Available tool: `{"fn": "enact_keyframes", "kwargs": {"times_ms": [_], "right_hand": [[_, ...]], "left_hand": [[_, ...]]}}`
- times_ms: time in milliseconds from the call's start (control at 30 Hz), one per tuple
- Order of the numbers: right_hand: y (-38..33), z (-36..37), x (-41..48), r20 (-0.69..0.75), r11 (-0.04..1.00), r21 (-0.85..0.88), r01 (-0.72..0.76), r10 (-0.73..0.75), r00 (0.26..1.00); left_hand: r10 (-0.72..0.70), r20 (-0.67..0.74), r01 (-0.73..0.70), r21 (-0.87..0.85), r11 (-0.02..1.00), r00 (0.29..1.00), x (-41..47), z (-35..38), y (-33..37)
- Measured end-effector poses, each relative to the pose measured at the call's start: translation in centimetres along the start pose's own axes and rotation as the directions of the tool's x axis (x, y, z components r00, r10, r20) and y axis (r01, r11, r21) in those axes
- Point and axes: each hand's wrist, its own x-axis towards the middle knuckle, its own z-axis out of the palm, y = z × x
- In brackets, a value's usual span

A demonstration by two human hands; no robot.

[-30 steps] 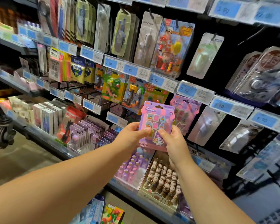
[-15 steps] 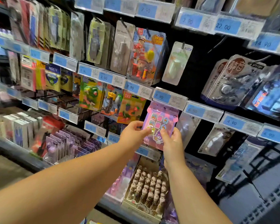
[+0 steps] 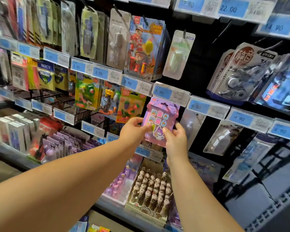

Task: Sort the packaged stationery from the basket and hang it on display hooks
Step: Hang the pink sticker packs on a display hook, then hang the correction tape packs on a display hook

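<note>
Both hands are pinching one pink packet (image 3: pixel 159 121) at its lower part: the left hand (image 3: pixel 132 129) is gripping the packet's edge at about eight o'clock, thumb on the front, and the right hand (image 3: pixel 175 139) is gripping the bottom corner at about five o'clock, thumb pressing beside a purple cartoon figure printed there. The packet is standing upright against the display wall, its top tucking just under a blue price tag (image 3: pixel 162 92) reading 9.90; whether its hole is sitting on a hook cannot be told. At nine o'clock from the packet, an orange pack of fruit shapes (image 3: pixel 130 108) is hanging just beside it, nearly touching the left fingers. At twelve o'clock, above the tag, a pack with a red toy figure (image 3: pixel 146 46) is hanging. At three o'clock a clear pack (image 3: pixel 192 124) is hanging under a 6.60 tag. At six o'clock, below the wrists, an open box of small brown figures (image 3: pixel 151 193) is sitting on the shelf.
</note>
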Motion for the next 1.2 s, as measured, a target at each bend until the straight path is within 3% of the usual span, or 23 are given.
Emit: {"fn": "enact_keyframes", "kwargs": {"times_ms": [100, 233, 433, 800, 1067, 1200], "right_hand": [[0.5, -0.3, 0.7, -0.140, 0.999, -0.036, -0.010, 0.004, 0.990], [0.6, -0.8, 1.0, -0.179, 0.994, -0.107, 0.007, -0.026, 0.984], [0.7, -1.1, 1.8, -0.238, 0.989, -0.142, -0.051, 0.016, 0.971], [1.1, -2.2, 0.5, -0.193, 0.952, -0.303, -0.047, -0.014, 0.981], [1.3, -2.4, -1.8, -0.088, 0.912, -0.409, 0.026, -0.068, 0.994], [2.4, -2.3, -4.5, -0.033, 0.851, -0.525, -0.017, 0.000, 0.999]], "left_hand": [[0.021, -0.056, -0.017, 0.080, 0.997, 0.998, 0.5, 0.4, 0.3], [0.038, -0.098, -0.017, 0.207, 0.978, 0.994, 1.0, 1.1, 0.5], [0.035, -0.112, -0.005, 0.252, 0.968, 0.993, 1.3, 2.0, 0.5], [0.004, -0.134, 0.029, 0.239, 0.971, 0.991, 1.5, 1.0, -0.2], [0.240, -0.037, -0.223, 0.257, 0.940, 0.970, -1.3, -1.1, -1.0], [0.230, 0.093, -0.243, 0.167, 0.956, 0.969, -5.1, -2.4, -5.5]]}}
